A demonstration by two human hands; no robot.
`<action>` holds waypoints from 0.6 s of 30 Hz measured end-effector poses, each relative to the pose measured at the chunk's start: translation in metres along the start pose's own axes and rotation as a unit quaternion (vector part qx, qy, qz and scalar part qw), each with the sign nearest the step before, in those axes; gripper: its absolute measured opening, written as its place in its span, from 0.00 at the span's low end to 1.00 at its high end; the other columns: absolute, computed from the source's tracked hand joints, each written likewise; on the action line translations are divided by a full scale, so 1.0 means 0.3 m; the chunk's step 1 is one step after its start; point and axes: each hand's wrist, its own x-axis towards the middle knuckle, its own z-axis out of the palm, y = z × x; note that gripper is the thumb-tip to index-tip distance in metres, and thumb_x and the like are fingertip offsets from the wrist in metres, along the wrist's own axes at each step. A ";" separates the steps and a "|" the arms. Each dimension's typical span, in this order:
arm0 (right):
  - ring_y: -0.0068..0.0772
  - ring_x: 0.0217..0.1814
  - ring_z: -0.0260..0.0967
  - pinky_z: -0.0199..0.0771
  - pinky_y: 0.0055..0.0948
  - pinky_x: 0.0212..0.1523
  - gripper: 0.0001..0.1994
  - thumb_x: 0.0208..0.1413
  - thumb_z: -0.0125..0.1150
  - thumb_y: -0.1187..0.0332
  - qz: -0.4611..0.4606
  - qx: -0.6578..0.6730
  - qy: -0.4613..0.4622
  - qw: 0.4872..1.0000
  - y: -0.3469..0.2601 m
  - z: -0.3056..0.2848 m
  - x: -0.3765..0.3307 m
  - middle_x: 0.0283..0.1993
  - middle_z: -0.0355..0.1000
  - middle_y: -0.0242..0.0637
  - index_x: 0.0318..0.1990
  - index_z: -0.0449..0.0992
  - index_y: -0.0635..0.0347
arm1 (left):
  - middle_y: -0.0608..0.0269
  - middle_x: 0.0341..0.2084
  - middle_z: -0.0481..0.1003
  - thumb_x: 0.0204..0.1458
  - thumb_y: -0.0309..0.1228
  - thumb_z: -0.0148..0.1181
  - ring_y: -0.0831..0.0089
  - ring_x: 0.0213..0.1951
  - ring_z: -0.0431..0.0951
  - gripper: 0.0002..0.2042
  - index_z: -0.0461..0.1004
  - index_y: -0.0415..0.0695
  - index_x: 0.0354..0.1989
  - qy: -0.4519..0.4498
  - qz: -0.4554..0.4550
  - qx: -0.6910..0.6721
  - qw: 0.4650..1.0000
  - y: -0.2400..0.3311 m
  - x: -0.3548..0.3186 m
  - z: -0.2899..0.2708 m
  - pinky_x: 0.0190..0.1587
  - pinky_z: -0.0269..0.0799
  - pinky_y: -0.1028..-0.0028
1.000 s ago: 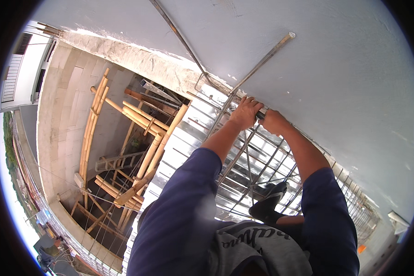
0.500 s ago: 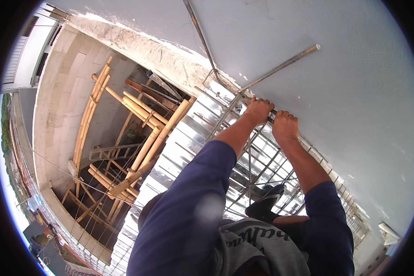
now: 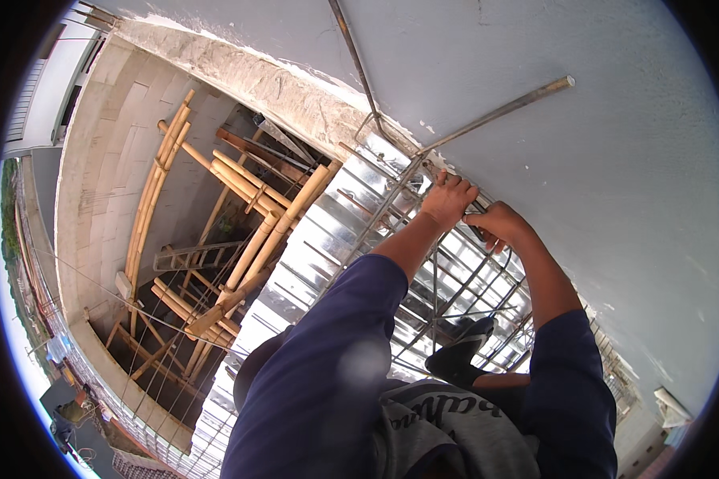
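Observation:
At the foot of the grey wall, my left hand (image 3: 450, 198) is closed over a dark steel reinforcing bar, and its fingers hide most of that bar. Close beside it, my right hand (image 3: 505, 223) is bent over at the wrist. Its thumb points toward my left hand and its fingers curl down round a dark length of bar, partly hidden. Under both hands runs a cage of tied rebar (image 3: 435, 283) above ribbed shiny metal decking (image 3: 299, 267). A loose-ended bar (image 3: 510, 110) slants up across the wall, just beyond my left hand.
The grey wall (image 3: 615, 160) rises along the right. My dark boot (image 3: 461, 351) stands among the bars. Left of the decking's edge, a deep opening holds bamboo poles (image 3: 260, 247) and a ladder (image 3: 200, 257). A thin upright bar (image 3: 353, 56) leans at the top.
My right hand has turned from a knuckles-up fist to a bent-wrist hold, thumb pointing left and fingers downward. My left hand has stayed nearly in place. The view has shifted slightly.

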 end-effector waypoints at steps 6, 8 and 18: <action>0.40 0.43 0.70 0.70 0.50 0.41 0.16 0.55 0.51 0.66 -0.105 -0.483 0.469 0.732 0.059 0.156 0.102 0.40 0.69 0.40 0.48 0.69 0.64 | 0.57 0.43 0.73 0.49 0.27 0.55 0.60 0.53 0.72 0.16 0.68 0.46 0.48 -0.076 -0.072 -0.023 0.994 0.015 0.114 -0.069 0.65 0.54 0.49; 0.40 0.38 0.73 0.71 0.47 0.38 0.12 0.56 0.50 0.67 -0.079 -0.480 0.396 0.779 0.047 0.125 0.130 0.37 0.72 0.39 0.44 0.72 0.63 | 0.57 0.45 0.73 0.49 0.28 0.56 0.60 0.55 0.71 0.16 0.67 0.47 0.49 -0.103 -0.068 -0.033 0.992 0.010 0.124 -0.071 0.66 0.53 0.49; 0.33 0.18 0.71 0.63 0.27 0.10 0.10 0.50 0.62 0.68 0.004 0.094 -0.084 0.992 0.033 -0.001 0.137 0.23 0.71 0.40 0.29 0.72 0.67 | 0.57 0.48 0.71 0.43 0.32 0.63 0.59 0.56 0.68 0.23 0.66 0.46 0.50 0.034 -0.027 0.011 0.999 0.016 0.007 0.021 0.67 0.48 0.53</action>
